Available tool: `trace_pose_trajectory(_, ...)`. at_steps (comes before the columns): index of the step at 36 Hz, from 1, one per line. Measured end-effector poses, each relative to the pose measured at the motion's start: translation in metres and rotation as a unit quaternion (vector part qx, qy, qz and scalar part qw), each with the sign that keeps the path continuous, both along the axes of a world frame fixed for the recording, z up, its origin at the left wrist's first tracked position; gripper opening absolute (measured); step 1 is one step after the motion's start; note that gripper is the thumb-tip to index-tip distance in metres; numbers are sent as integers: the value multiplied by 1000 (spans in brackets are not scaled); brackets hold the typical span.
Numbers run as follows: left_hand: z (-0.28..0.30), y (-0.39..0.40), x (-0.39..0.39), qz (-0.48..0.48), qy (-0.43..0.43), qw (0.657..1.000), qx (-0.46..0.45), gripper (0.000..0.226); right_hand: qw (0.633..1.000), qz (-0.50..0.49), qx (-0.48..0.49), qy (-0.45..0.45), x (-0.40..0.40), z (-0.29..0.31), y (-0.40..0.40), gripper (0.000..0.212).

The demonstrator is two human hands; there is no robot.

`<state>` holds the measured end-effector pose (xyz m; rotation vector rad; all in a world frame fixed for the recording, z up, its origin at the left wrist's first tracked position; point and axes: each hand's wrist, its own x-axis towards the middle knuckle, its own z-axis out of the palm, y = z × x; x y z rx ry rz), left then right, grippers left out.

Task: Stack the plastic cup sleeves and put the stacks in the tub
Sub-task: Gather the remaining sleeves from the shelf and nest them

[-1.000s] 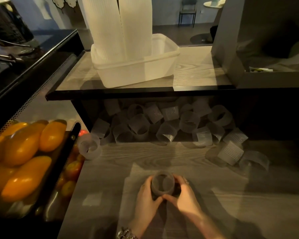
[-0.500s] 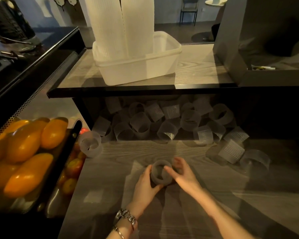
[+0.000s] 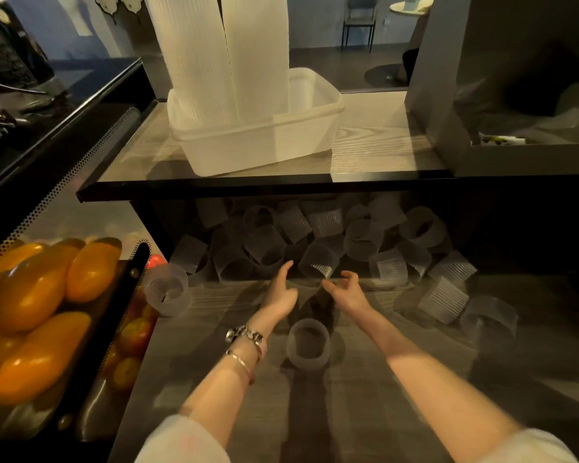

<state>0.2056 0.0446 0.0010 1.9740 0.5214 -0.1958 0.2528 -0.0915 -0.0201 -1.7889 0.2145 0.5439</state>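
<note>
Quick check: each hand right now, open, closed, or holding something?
Left hand: open, fingers loose, holding nothing.
Right hand: open, fingers loosely curled, holding nothing, close to a sleeve in the pile.

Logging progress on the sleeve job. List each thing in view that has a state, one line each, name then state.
left hand: open, holding nothing, reaching toward the pile
right hand: open, holding nothing, reaching toward the pile
short sleeve stack: upright on the counter, between the forearms, not held
loose sleeves: jumbled under the shelf, unstacked
tub: on the shelf, uncovered, partly filled
tall stacks: upright in the tub
</note>
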Motion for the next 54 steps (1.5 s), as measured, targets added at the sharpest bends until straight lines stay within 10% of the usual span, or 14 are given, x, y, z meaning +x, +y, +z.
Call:
trace_pose_trajectory(11,7,-12,26,-63,23,997,35,56,999,26,20,-21,2,8,1,73)
trace_pose_trajectory(26,6,-7,-33,-40,-134,990,3,70,955,95,-36,-278,-46,30,-11,68)
trace_pose_trajectory(37,17,-3,-63,-83,-165,983,25,81,966,141,38,-214,-67,39,-22,80)
trace_pose_trajectory(54,4,-10,-107,-78,-190,978,24,75,941,239,-99,-217,-86,33,-45,74)
